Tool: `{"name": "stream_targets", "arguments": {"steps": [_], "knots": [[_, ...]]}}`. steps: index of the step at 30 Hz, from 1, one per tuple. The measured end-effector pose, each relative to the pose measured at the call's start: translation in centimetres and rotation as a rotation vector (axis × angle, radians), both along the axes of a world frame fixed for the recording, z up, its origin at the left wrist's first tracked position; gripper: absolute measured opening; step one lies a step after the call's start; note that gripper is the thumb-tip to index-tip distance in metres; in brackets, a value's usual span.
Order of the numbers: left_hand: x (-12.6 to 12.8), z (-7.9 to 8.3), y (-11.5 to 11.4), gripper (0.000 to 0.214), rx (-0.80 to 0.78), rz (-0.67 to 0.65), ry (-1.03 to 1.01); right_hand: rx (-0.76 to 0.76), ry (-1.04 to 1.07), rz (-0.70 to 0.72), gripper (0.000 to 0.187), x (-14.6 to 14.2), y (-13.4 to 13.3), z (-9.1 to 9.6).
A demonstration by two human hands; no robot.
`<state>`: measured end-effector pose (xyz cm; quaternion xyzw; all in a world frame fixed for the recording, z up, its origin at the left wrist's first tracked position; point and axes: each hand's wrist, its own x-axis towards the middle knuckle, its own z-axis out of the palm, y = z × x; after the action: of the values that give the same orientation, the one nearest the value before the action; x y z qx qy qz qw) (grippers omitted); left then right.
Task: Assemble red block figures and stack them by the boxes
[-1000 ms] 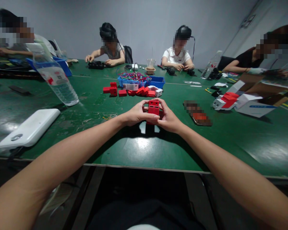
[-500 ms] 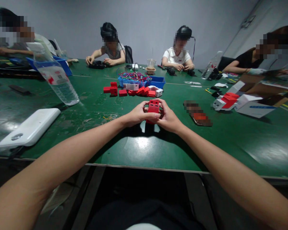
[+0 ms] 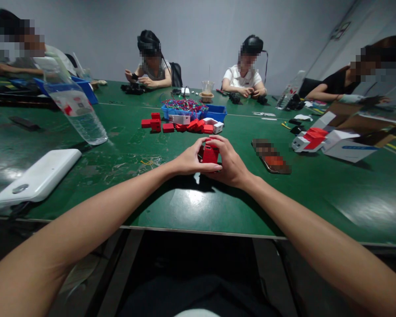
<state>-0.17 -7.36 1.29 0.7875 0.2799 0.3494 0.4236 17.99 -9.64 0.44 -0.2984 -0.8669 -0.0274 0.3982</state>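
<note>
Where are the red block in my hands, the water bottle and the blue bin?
red block (image 3: 210,155), head view, on its front face.
water bottle (image 3: 76,111), head view, on its labelled middle.
blue bin (image 3: 218,114), head view, on its front wall.

Inside the grip, the red part (image 3: 210,154) shows only its top and a piece of its front. The left hand (image 3: 187,162) covers its left side and the right hand (image 3: 230,166) covers its right side and its bottom, so its full shape cannot be told. Whether it touches the counter (image 3: 191,202) is hidden too. Just right of the grip, a flat dark thing (image 3: 271,155) is blurred into squares. Beyond the grip, the blue tray (image 3: 218,115) holds coloured pieces too small to name. Far left of the grip, the white device (image 3: 36,176) is cut off by the picture's edge.
</note>
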Motion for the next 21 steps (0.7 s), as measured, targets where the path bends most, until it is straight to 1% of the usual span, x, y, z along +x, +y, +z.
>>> {"name": "stream_targets", "arguments": {"steps": [4, 6, 11, 14, 18, 21], "knots": [[-0.4, 0.2, 0.3, 0.084, 0.246, 0.008, 0.177, 0.015, -0.001, -0.014, 0.074, -0.1, 0.1, -0.1], [-0.4, 0.1, 0.5, 0.082, 0.324, 0.010, 0.217, 0.033, -0.006, -0.012, 0.074, 0.0, 0.2, -0.1], [-0.5, -0.1, 0.6, 0.076, 0.420, 0.026, 0.287, 0.088, -0.040, -0.042, 0.068, 0.2, 0.3, 0.0], [-0.5, -0.1, 0.5, 0.065, 0.482, 0.034, 0.404, 0.096, -0.033, -0.092, 0.067, 0.5, 0.5, 0.3], [-0.7, -0.1, 0.3, 0.052, 0.605, 0.019, 0.624, 0.126, 0.064, -0.184, 0.067, 1.7, 1.0, 1.5], [-0.8, 0.0, 0.2, 0.052, 0.623, 0.007, 0.691, 0.150, 0.129, -0.297, 0.068, 3.5, 1.2, 2.9]]}}
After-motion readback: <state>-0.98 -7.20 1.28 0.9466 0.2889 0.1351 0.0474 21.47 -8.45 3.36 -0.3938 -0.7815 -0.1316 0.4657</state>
